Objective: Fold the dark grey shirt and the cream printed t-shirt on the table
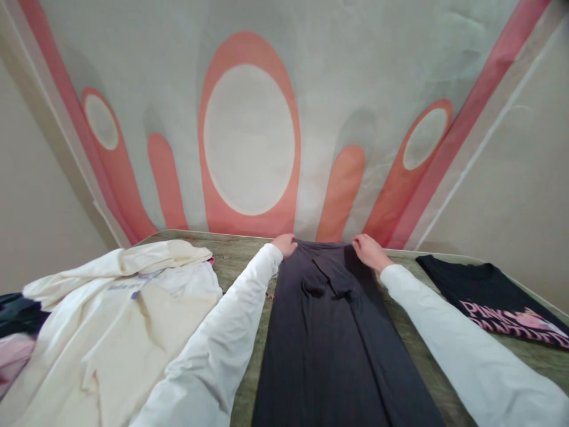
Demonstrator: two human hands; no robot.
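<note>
Dark charcoal trousers lie lengthwise on the wooden table, their waistband at the far side and a drawstring showing near it. At the left end of the waistband, my left hand is closed on the cloth. My right hand pinches the opposite end, so the waist is stretched straight between them. Some creases run down the cloth below the drawstring. The near end of the trousers passes out of the bottom of the view.
A loose pile of cream and white clothes lies to the left, with dark cloth and pink cloth beside it. A black T-shirt with pink lettering lies at the right. Behind the table stands a printed backdrop.
</note>
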